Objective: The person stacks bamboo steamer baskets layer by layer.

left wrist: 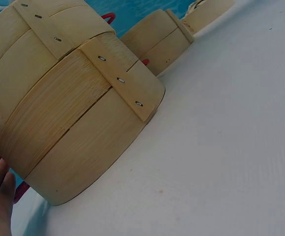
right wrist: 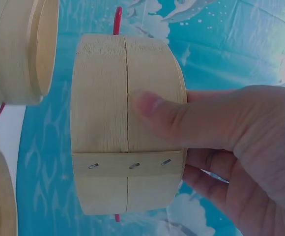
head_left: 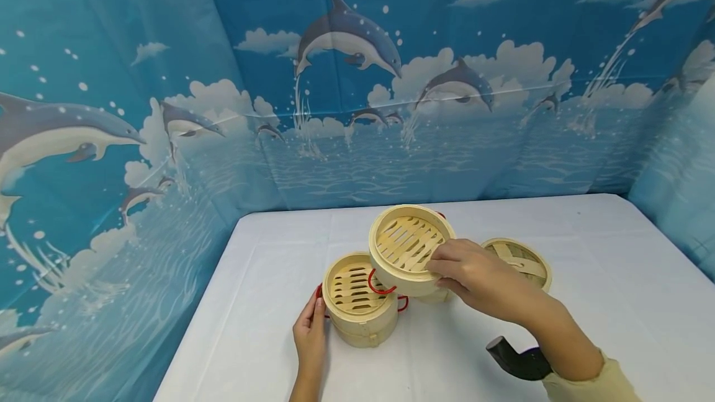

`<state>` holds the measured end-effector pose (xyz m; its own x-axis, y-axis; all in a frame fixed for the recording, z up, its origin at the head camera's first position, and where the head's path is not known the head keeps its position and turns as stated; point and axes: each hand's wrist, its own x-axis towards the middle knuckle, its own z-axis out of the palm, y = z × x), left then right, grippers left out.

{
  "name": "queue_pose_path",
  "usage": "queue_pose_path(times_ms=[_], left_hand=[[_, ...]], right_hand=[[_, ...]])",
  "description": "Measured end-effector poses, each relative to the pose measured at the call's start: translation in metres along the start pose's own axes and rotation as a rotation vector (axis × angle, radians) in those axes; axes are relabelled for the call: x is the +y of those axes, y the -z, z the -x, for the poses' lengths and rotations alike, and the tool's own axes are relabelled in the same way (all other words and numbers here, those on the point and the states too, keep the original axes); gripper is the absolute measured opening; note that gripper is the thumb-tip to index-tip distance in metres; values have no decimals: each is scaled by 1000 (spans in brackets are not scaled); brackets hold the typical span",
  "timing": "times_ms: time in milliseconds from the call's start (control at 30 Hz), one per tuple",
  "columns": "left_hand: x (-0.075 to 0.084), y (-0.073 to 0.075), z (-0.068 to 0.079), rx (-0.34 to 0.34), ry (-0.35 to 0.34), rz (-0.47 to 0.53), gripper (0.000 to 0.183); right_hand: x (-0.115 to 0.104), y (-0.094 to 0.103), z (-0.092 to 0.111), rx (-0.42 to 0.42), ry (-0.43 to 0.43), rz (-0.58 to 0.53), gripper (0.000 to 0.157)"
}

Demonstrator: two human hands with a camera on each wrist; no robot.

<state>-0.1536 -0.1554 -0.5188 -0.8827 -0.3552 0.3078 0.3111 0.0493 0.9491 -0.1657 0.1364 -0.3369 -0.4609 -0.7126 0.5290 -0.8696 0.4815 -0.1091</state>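
Note:
My right hand (head_left: 475,278) grips a round bamboo steamer basket (head_left: 402,275) by its rim, thumb on the outer wall and fingers inside. The basket is raised and tilted, its slatted floor facing me; a red loop handle hangs from its near side. In the right wrist view, the thumb presses the wall of this basket (right wrist: 103,98). Left of it stands a stack of steamer baskets (head_left: 363,330) with red handles. My left hand (head_left: 311,330) rests its fingers against the stack's left side, by a red handle; the left wrist view shows the stapled walls (left wrist: 83,128).
Behind the raised basket, another steamer basket (head_left: 438,296) stands partly hidden. A woven bamboo lid (head_left: 519,256) lies at the right, partly behind my right arm. A black curved piece (head_left: 516,361) sits at my right wrist. White cloth (head_left: 251,327) covers the table; a dolphin-print curtain (head_left: 363,166) surrounds it.

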Motion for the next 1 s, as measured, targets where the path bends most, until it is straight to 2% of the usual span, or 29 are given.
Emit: queue_pose_path(times_ms=[433,633,667,1000], left_hand=[[-1,0,0,3,3,5,36],[-1,1,0,-3,4,5,36],[3,0,0,-5,9,8,36],[1,0,0,-1,19,4,37]], right_hand=[[-13,-29,-20,-46,66,-44,26],[-18,-38,-24,-48,104,-45,25],[-19,-39,-24,-49,103,-42,25],[-21,-48,-28,-69,115,-32,23]])
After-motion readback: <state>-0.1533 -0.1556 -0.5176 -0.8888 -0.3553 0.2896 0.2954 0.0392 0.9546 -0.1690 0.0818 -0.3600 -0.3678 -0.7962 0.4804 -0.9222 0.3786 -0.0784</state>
